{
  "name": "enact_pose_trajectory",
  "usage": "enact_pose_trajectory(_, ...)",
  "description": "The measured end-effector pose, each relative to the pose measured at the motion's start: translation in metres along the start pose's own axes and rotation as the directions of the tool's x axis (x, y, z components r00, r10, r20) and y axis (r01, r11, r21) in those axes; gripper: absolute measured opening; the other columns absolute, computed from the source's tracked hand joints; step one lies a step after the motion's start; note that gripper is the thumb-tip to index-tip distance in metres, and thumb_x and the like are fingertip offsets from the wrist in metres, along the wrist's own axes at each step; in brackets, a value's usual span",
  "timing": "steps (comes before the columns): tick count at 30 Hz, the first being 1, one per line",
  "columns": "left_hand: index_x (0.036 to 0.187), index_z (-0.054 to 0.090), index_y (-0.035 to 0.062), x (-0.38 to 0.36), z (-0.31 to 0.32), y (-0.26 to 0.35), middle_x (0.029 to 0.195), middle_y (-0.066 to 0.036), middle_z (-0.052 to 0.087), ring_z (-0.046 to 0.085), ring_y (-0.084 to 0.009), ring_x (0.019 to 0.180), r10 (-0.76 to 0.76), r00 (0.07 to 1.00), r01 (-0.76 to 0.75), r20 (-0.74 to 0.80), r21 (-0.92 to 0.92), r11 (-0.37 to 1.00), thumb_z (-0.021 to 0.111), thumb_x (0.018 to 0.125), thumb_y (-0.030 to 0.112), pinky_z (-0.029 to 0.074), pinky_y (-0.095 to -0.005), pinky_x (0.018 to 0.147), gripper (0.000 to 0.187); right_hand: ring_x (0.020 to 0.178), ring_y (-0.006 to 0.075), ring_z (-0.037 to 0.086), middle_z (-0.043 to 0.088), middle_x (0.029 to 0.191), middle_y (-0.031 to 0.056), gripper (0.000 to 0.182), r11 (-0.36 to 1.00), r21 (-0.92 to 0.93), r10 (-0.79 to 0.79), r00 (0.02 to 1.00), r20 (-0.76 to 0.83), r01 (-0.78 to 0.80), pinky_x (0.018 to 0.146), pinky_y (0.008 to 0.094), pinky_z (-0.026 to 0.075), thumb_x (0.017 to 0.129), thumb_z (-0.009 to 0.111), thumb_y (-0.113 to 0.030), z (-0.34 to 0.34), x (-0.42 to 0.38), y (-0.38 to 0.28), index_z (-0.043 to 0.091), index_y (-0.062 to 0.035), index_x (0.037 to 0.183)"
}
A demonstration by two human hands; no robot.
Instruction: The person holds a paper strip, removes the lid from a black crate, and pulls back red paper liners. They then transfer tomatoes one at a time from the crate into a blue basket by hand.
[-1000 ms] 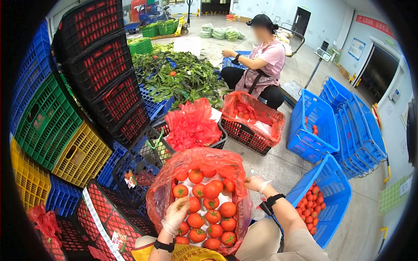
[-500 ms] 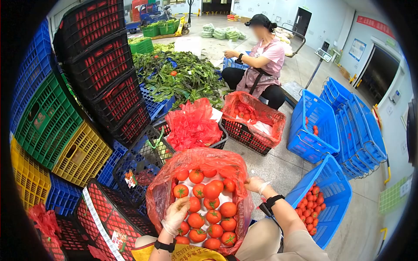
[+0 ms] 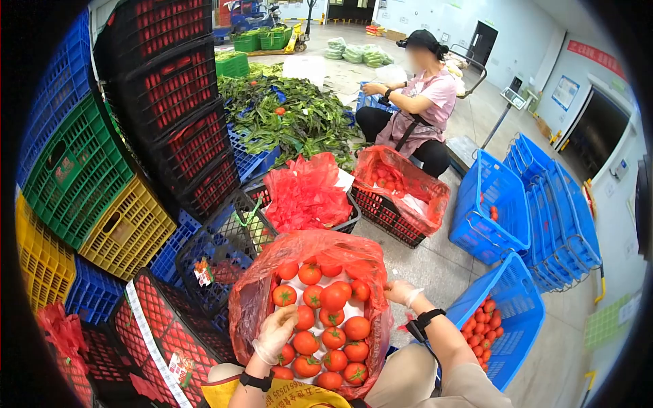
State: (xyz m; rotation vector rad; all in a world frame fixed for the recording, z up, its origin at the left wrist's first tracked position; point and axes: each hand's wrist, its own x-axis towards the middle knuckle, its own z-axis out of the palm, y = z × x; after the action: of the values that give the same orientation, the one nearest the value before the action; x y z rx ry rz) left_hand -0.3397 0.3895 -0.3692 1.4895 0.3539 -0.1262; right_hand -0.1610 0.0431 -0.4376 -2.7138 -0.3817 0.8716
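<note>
In front of me stands a crate lined with a red plastic bag point(image 3: 243, 292), with rows of tomatoes point(image 3: 333, 337) on white padding inside. My left hand point(image 3: 275, 333), in a clear glove, reaches in from the left; its curled fingers are against a tomato point(image 3: 305, 318) at the left of the rows. The fingertips are partly hidden there. My right hand point(image 3: 403, 293), also gloved, is at the bag's right edge, its fingers closed together on the red plastic. Dark bands circle both wrists.
To the right, a blue crate point(image 3: 520, 319) holds more tomatoes, near another blue crate point(image 3: 486, 204) and stacked blue baskets point(image 3: 561, 217). Ahead are a red-lined black crate point(image 3: 388, 216), crumpled red plastic point(image 3: 306, 194) and a crouching person point(image 3: 422, 102). Tall crate stacks point(image 3: 163, 88) stand left.
My view has shifted slightly. Both hands stay at nearly the same places on the tomatoes and the bag's edge. The crouching person's arms have moved a little.
</note>
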Motion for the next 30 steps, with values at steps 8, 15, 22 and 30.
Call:
enact_pose_trajectory(8,0.121,0.051,-0.0034,-0.005,-0.013,0.023,0.111,-0.01,0.06,0.056,-0.0157,0.104,0.005,0.997,-0.006,0.073,0.021,1.0,0.054,0.088,0.006,0.043,-0.0271,0.092,0.035,0.099,0.0361,0.06,0.064,0.102,0.0196,0.038,0.999,0.032,0.043,0.999,0.006,-0.043,0.085,0.0416,0.047,0.078,0.054,-0.038,-0.005,-0.004,-0.005,0.066,-0.0131,0.104)
enact_pose_trajectory(15,0.121,0.052,-0.0033,-0.008,-0.023,0.027,0.113,-0.011,0.059,0.055,-0.0163,0.105,0.021,0.998,-0.018,0.062,-0.047,0.999,0.053,0.088,0.004,0.042,-0.0277,0.094,0.034,0.091,0.0361,0.062,0.065,0.095,0.0189,0.032,0.994,-0.106,-0.031,0.999,-0.032,0.028,0.082,0.0429,0.048,0.081,0.052,-0.036,-0.014,0.004,-0.009,0.068,-0.0151,0.099)
enact_pose_trajectory(22,0.119,0.053,-0.0032,-0.005,-0.026,0.026,0.112,-0.01,0.06,0.056,-0.0157,0.104,0.001,0.999,0.003,0.053,-0.078,0.997,0.053,0.088,0.005,0.042,-0.0277,0.094,0.032,0.097,0.0344,0.061,0.065,0.101,0.017,0.034,0.983,-0.176,0.046,0.999,-0.015,-0.048,0.086,0.0416,0.047,0.079,0.049,-0.035,-0.028,-0.005,-0.035,0.067,-0.0124,0.098)
enact_pose_trajectory(30,0.119,0.053,-0.0027,-0.004,-0.028,0.021,0.112,-0.01,0.06,0.056,-0.015,0.103,0.006,0.999,-0.001,0.043,-0.102,0.995,0.053,0.088,0.005,0.042,-0.027,0.093,0.031,0.099,0.0332,0.06,0.064,0.103,0.0166,0.035,0.992,-0.127,0.02,1.0,0.004,-0.02,0.088,0.0411,0.046,0.08,0.05,-0.036,-0.03,-0.001,-0.029,0.067,-0.0141,0.102)
